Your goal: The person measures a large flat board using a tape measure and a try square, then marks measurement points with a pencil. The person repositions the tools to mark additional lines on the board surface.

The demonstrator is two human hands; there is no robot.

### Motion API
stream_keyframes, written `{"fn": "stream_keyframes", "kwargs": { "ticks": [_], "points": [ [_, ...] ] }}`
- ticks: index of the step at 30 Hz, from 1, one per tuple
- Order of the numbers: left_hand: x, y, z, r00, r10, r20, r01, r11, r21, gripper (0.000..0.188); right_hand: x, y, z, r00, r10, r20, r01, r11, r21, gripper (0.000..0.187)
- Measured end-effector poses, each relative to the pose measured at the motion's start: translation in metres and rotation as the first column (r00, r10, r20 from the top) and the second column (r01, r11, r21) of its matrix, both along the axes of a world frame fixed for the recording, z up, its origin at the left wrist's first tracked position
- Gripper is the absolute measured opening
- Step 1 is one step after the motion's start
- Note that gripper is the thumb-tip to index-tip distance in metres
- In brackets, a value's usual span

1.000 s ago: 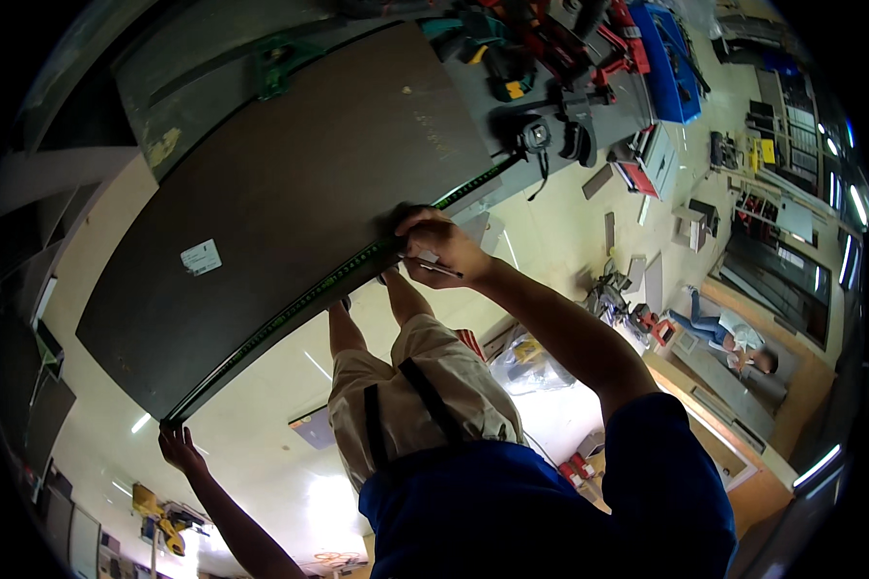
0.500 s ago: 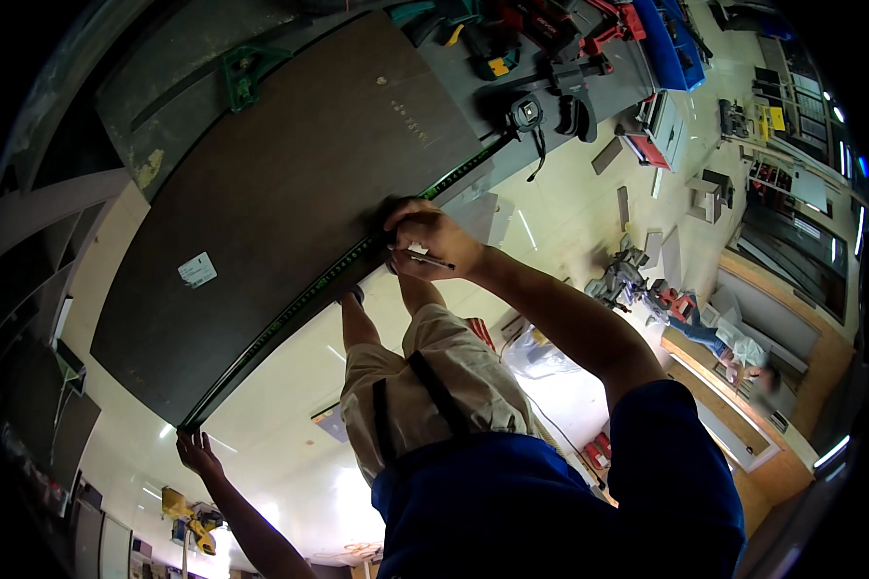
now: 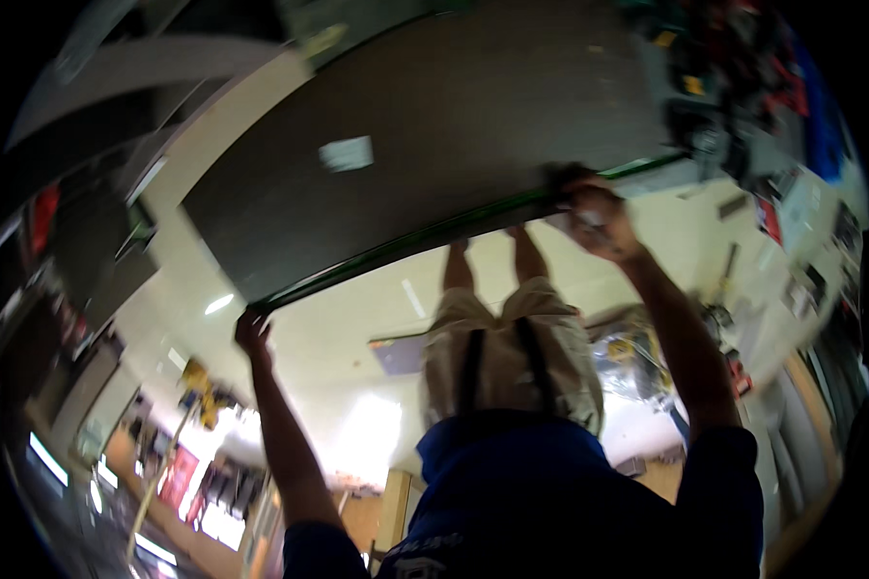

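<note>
A large dark brown panel (image 3: 434, 125) with a white label (image 3: 347, 153) lies in front of me. Along its near edge runs the dark green blade of a tape measure (image 3: 406, 239). At the panel's left corner, my left hand (image 3: 252, 331) has its fingers closed on the blade's end. My right hand (image 3: 599, 217) is at the near edge farther right, against the blade, closed around a thin pencil that motion blur nearly hides now. Past it, the blade continues right toward a blurred dark case (image 3: 707, 145).
Blurred power tools (image 3: 690, 68) crowd the bench at the upper right, beside a blue bin (image 3: 816, 106). Dark shelving (image 3: 87, 270) stands at the left. Below the panel, a flat board (image 3: 399, 354) and a clear plastic bag (image 3: 632, 362) lie on the pale floor.
My view has swung, so the panel and both hands appear farther right and more level. Both hands stay at the panel's near edge, and the picture has blurred.
</note>
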State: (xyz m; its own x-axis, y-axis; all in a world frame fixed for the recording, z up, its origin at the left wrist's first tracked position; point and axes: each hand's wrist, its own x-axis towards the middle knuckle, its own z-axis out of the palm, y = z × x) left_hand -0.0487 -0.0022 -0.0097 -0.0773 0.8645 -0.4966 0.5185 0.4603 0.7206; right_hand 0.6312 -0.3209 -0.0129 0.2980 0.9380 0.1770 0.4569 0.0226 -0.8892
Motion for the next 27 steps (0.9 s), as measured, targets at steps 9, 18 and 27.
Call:
{"fn": "stream_keyframes", "kwargs": {
  "ticks": [9, 18, 27],
  "points": [
    [0.063, -0.002, 0.032, 0.963, 0.227, -0.145, -0.235, 0.971, -0.041, 0.027, -0.002, 0.019, 0.026, 0.996, -0.003, 0.086, 0.008, 0.999, -0.052, 0.018],
    [0.062, -0.003, 0.033, 0.969, 0.131, -0.21, -0.131, 0.991, 0.013, 0.028, -0.001, 0.012, 0.018, 0.996, -0.014, 0.092, 0.021, 0.998, -0.067, 0.02],
    [-0.005, -0.008, -0.001, 0.994, 0.062, 0.085, -0.076, 0.982, 0.173, 0.022, 0.006, 0.006, -0.001, 0.986, 0.0, 0.165, 0.002, 1.0, -0.01, 0.025]
  ]
}}
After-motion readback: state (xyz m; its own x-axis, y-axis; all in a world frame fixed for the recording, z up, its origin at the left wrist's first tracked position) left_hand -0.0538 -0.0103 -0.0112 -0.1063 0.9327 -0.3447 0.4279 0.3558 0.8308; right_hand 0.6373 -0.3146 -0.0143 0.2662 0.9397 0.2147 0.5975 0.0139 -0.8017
